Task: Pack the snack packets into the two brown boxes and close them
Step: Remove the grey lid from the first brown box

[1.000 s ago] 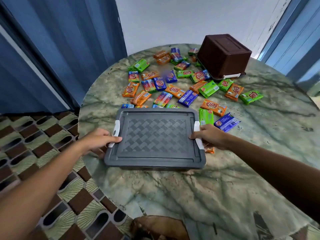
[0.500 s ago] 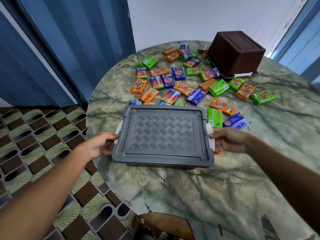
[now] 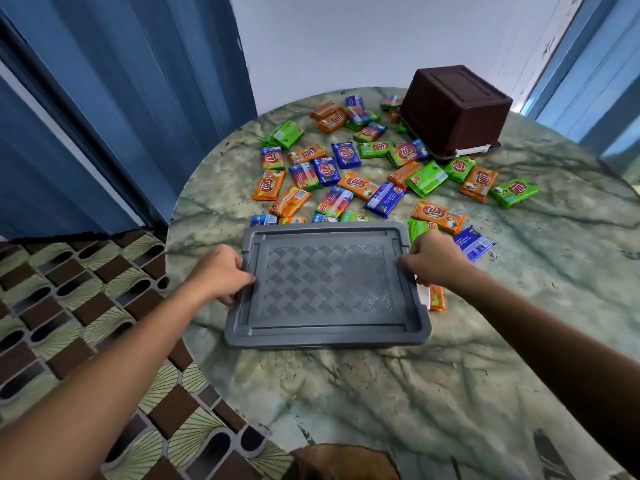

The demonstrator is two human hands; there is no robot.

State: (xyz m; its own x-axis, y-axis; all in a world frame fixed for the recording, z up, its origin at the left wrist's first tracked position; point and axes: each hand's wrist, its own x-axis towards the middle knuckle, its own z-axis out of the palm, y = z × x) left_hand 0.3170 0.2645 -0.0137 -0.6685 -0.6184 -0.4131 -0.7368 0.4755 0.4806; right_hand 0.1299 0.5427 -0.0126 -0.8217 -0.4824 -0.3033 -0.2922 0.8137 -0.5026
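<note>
On the marble table (image 3: 450,393), both hands, left hand (image 3: 218,273) and right hand (image 3: 434,261), are now curling over the grey lid (image 3: 325,289), clasps released, about to lift it off.

"KUAT" on an orange snack packet (image 3: 438,215), same red logo on other packets

left grip (image 3: 221,273) | right grip (image 3: 433,263) | shifted from side latches onto lid (image 3: 327,285) edges
</note>
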